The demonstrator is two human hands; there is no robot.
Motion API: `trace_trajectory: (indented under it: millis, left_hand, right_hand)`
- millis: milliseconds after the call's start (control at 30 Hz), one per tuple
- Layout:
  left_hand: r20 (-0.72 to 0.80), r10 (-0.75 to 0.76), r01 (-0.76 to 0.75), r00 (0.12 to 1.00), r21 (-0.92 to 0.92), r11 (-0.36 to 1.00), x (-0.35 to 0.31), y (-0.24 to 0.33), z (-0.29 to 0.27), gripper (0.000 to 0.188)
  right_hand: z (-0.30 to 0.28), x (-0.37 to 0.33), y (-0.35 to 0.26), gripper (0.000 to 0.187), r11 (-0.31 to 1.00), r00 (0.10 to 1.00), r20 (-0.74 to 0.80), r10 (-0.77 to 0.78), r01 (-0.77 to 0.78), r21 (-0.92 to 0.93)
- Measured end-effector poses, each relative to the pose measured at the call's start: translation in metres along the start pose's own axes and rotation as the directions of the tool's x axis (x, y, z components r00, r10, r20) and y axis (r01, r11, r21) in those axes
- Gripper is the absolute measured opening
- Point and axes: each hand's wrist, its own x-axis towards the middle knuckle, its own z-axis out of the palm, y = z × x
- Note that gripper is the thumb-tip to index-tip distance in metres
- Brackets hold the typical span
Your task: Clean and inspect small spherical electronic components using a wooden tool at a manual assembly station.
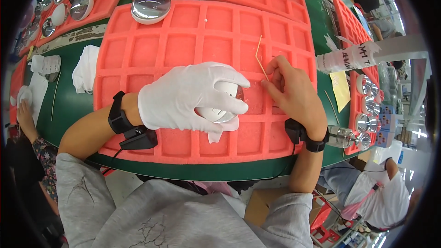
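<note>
My left hand (183, 94), in a white glove, is wrapped over a white dome-shaped piece (215, 114) with a shiny part facing right. The glove hides much of that piece. A small pale cloth scrap (223, 131) sticks out just below it. Bare and to the right, my right hand (296, 94) pinches the lower end of a thin yellowish stick (259, 57), which has a bend partway up. The stick's tip points away from me. Both hands are over a pink foam tray (179, 43) divided into square compartments.
At the tray's far left corner sits a mirrored dome (150, 5). More domes (81, 7) fill trays at the far left. White cloth (86, 70) lies left of the tray. A wrapped post (349, 57) and yellow paper (340, 91) are on the right. Other people sit on both sides.
</note>
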Motion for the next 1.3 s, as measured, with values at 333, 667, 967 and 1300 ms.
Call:
trace_trajectory:
  millis: [333,667,967,1300]
  left_hand:
    - [-0.102,-0.12,0.114,0.987,-0.063,0.991,0.0,0.004,0.009,0.041]
    - [0.056,-0.197,0.198,0.979,-0.028,0.98,0.011,0.005,0.003,0.04]
    - [0.003,-0.152,0.152,0.988,-0.091,0.984,0.011,-0.001,0.009,0.039]
    - [-0.021,-0.142,0.139,0.99,-0.09,0.986,0.004,-0.002,0.008,0.049]
  right_hand:
    - [-0.015,-0.01,-0.001,0.009,0.704,0.975,0.175,0.138,-0.221,0.675]
    - [0.044,-0.015,-0.062,0.006,0.529,0.959,-0.27,0.085,0.187,0.828]
    - [0.042,-0.023,-0.047,0.012,0.723,0.945,-0.243,-0.218,0.324,0.611]
    - [0.046,-0.021,-0.042,0.015,0.699,0.919,-0.243,-0.309,0.393,0.597]
